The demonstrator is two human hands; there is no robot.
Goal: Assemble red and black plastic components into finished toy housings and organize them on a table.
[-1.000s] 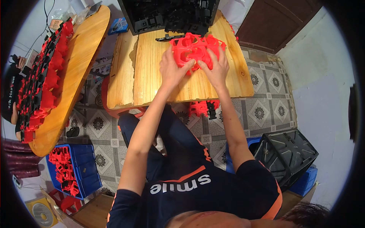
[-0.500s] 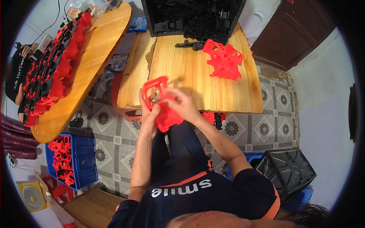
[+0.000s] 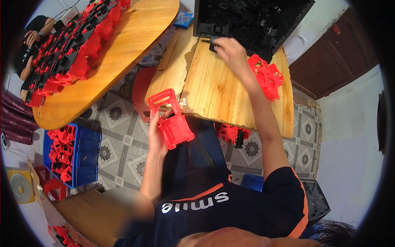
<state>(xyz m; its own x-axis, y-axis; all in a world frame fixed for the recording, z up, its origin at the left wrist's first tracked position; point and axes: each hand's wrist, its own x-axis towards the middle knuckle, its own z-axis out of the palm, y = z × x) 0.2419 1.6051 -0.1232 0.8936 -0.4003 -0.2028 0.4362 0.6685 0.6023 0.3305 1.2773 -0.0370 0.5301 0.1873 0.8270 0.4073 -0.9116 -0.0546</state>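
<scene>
My left hand (image 3: 155,133) grips a red plastic part (image 3: 176,131), an open frame at its top joined to a shallow box-like lower half. It is held just off the near edge of the wooden table. My right hand (image 3: 233,55) reaches to the far side of the table, fingers curled onto a small black plastic part (image 3: 212,44) in front of the black bin (image 3: 196,20). The hand covers most of that part. A stack of red plastic parts (image 3: 267,77) lies on the table beside my right forearm.
Black pieces fill the bin. The wooden table (image 3: 222,90) has a rough seam at left. Rows of red and black assemblies (image 3: 78,53) stand on a second table (image 3: 135,45), with another person (image 3: 35,39) beyond. A blue crate (image 3: 86,160) of red parts sits on the floor.
My right hand has left the red part and moved forward to the black part by the bin. My left hand still holds the red part, now slightly lower. The view has shifted.
</scene>
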